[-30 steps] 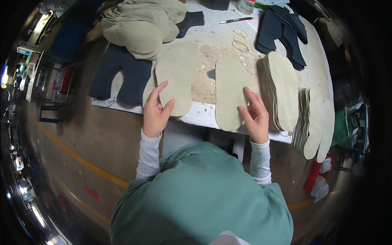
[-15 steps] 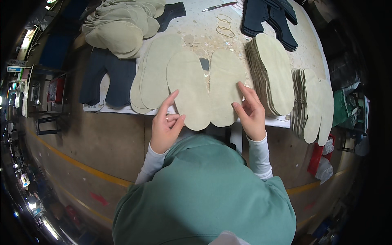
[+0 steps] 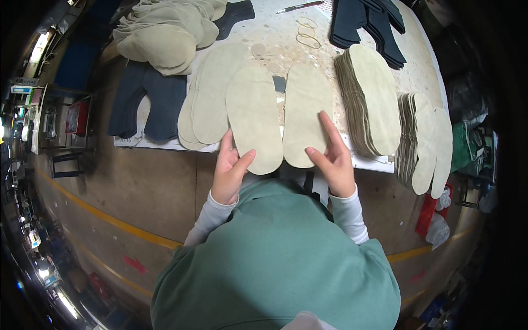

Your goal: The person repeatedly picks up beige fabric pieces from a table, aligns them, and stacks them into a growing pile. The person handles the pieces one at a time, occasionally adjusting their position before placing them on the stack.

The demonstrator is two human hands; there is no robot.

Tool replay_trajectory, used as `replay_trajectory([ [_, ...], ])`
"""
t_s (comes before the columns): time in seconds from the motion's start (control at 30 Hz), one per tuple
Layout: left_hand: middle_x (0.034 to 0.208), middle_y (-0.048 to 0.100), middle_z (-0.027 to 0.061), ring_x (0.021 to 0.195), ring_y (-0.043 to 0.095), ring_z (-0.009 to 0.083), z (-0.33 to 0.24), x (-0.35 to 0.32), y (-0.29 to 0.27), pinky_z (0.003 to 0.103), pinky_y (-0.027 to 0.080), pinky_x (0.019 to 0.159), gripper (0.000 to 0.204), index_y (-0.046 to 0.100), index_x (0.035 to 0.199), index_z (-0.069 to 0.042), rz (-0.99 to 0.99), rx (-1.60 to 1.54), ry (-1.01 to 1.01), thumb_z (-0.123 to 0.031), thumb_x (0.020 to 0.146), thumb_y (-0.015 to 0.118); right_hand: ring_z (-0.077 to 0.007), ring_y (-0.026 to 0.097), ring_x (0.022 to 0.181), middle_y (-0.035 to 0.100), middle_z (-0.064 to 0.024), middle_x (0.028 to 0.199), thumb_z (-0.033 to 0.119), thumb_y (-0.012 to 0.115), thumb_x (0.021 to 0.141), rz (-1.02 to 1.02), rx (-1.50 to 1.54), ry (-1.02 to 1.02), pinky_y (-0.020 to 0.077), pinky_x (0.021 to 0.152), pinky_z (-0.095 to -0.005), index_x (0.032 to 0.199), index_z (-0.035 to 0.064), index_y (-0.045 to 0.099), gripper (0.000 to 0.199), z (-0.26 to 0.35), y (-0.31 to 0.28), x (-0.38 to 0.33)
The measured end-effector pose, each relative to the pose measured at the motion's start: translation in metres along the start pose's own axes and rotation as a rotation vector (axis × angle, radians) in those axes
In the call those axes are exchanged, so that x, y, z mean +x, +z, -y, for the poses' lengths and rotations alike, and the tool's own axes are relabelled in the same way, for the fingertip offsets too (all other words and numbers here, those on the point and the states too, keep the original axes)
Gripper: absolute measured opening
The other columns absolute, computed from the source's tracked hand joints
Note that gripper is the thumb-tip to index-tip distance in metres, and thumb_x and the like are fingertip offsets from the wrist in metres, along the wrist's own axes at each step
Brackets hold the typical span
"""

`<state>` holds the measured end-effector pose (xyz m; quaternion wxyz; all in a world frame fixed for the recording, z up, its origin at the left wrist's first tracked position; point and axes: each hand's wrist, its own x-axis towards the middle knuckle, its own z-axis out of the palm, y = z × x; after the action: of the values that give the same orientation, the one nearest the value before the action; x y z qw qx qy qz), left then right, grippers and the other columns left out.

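Note:
Two beige sole-shaped insoles lie side by side before me, their near ends reaching past the table edge. My left hand (image 3: 230,171) grips the left insole (image 3: 254,118) at its near left edge, thumb on top and the other fingers mostly hidden beneath. On the right insole (image 3: 308,110), my right hand (image 3: 335,165) rests with thumb and index finger spread apart over its right side; its other fingers are partly hidden. Just left of these, a few loose beige insoles (image 3: 217,93) overlap. A tall stack of insoles (image 3: 374,99) stands to the right.
Another insole stack (image 3: 421,146) leans over the table's right edge. A beige pile (image 3: 159,41) sits far left, above dark blue cut pieces (image 3: 162,110). More dark pieces (image 3: 346,27), a pen (image 3: 300,7) and rubber bands (image 3: 308,33) lie at the back of the table (image 3: 264,52).
The left insole has turned more upright, and a gap shows between the near ends of the pair. My left hand has shifted right and closed on its edge; my right hand moved slightly nearer.

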<state>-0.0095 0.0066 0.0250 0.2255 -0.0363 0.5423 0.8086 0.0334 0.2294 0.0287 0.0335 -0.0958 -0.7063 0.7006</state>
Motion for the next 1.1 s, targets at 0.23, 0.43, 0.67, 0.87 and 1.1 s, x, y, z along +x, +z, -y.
replay_trajectory([
  [0.23, 0.144, 0.044, 0.0117, 0.128, 0.049, 0.0186, 0.009, -0.007, -0.007, 0.032, 0.042, 0.104, 0.071, 0.014, 0.153, -0.004, 0.177, -0.032, -0.095, 0.007, 0.092, 0.049, -0.0115, 0.057, 0.101, 0.052, -0.0106, 0.135, 0.002, 0.058, 0.088, 0.015, 0.83, 0.298, 0.0479, 0.081, -0.0188, 0.148, -0.0062, 0.026, 0.069, 0.008, -0.017, 0.01],
  [0.43, 0.146, 0.041, 0.0125, 0.125, 0.053, 0.0177, 0.002, -0.018, -0.005, 0.033, 0.051, 0.095, 0.059, 0.013, 0.153, -0.005, 0.178, -0.307, -0.287, -0.011, 0.102, 0.042, -0.0088, 0.056, 0.111, 0.048, -0.0065, 0.14, -0.004, 0.064, 0.085, 0.372, 0.595, 0.303, 0.0449, 0.093, -0.0207, 0.152, 0.0032, 0.027, 0.077, 0.001, 0.016, 0.008],
  [0.67, 0.144, 0.043, 0.0139, 0.124, 0.054, 0.0206, -0.002, -0.018, 0.001, 0.033, 0.051, 0.095, 0.064, 0.009, 0.153, -0.007, 0.175, -0.002, -0.303, -0.013, 0.101, 0.044, -0.0122, 0.048, 0.121, 0.037, -0.0072, 0.146, -0.008, 0.062, 0.085, 0.457, 0.249, 0.137, 0.0432, 0.095, -0.0232, 0.152, 0.0008, 0.024, 0.078, 0.002, 0.024, -0.001],
  [0.87, 0.142, 0.045, 0.0122, 0.123, 0.054, 0.0185, 0.006, -0.018, 0.003, 0.031, 0.05, 0.096, 0.065, 0.012, 0.153, -0.007, 0.143, -0.006, -0.239, -0.01, 0.099, 0.047, -0.0075, 0.052, 0.104, 0.044, -0.0047, 0.13, -0.007, 0.062, 0.086, 0.388, 0.07, 0.116, 0.0469, 0.08, -0.019, 0.152, 0.0035, 0.027, 0.076, 0.007, 0.028, -0.018],
  [1.1, 0.139, 0.049, 0.0116, 0.121, 0.056, 0.0186, 0.006, -0.016, -0.001, 0.031, 0.05, 0.095, 0.064, 0.016, 0.152, -0.008, 0.129, -0.075, -0.296, -0.01, 0.098, 0.05, -0.0068, 0.057, 0.077, 0.056, -0.0052, 0.096, 0.002, 0.058, 0.091, -0.015, -0.034, 0.149, 0.0482, 0.065, -0.02, 0.138, 0.0039, 0.051, 0.047, 0.005, 0.013, -0.004],
])
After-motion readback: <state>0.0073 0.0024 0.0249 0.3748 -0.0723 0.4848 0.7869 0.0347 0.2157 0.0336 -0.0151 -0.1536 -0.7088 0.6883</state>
